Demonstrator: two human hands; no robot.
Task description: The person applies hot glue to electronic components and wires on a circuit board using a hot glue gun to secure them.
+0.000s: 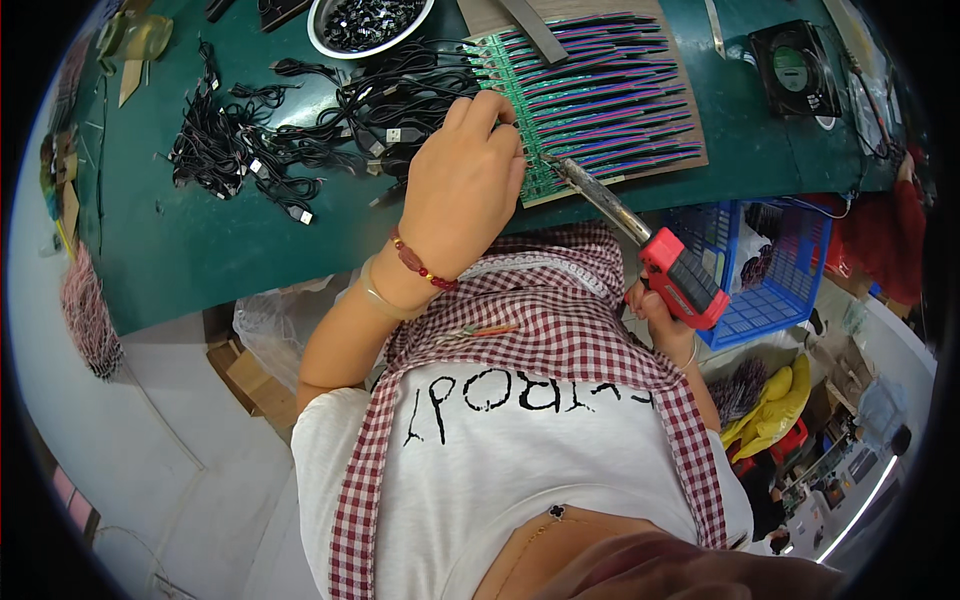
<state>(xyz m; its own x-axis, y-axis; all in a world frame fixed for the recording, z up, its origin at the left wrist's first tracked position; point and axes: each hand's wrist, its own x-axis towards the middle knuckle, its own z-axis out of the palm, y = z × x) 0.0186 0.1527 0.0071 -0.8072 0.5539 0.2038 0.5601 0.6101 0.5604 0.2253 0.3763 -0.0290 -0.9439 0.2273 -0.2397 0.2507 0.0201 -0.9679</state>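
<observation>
My right hand [658,318] grips a red and black soldering gun [685,280]. Its metal tip points left and meets the lower part of a green circuit board strip [510,75]. Rows of thin multicoloured wires [610,100] run from that strip toward the right. Over the strip's left edge, my left hand [465,165] is closed, fingertips curled down at the board beside the iron's tip. Whatever its fingers pinch is hidden. Black USB cables [395,100] lie against the strip's left side and pass beneath this hand.
A grey metal bar [535,30] rests across the board's top. Another heap of black cables [215,150] lies left, below a bowl of small black parts [370,22]. A black fan [795,70] stands right. A blue crate [765,300] is below the table edge.
</observation>
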